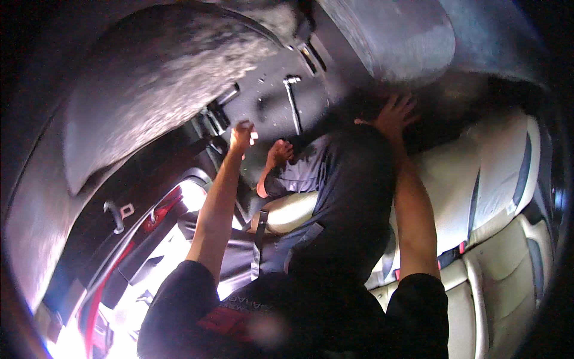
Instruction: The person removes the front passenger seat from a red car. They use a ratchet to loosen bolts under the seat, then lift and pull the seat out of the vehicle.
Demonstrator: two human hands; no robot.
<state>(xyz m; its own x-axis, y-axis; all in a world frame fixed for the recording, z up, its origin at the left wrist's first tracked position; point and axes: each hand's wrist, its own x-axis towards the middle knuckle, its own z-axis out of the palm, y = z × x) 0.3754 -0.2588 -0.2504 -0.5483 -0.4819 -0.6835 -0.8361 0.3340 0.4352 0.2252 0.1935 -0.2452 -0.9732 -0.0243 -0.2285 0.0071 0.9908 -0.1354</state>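
My left hand [241, 137] is raised beside dark brackets at the lower edge of a speckled grey panel. Its fingers are curled in; a pale bit shows at the fingertips, too small to name. My right hand [396, 116] is spread, fingers apart, over a shadowed dark area below a rounded grey form; what it touches is hidden in the dark. Between the hands, a long metal bar with a short cross head, like a ratchet wrench [293, 103], lies on the dark floor. Close to my left hand is a skin-coloured shape [278, 154], hand or foot, I cannot tell.
Around me is a car interior. Beige seats [502, 281] with a red buckle [461, 247] fill the right. The large speckled panel [161, 96] curves over the left, and the rounded grey form [400, 42] hangs ahead. A bright door opening with a red edge [98, 305] is at lower left.
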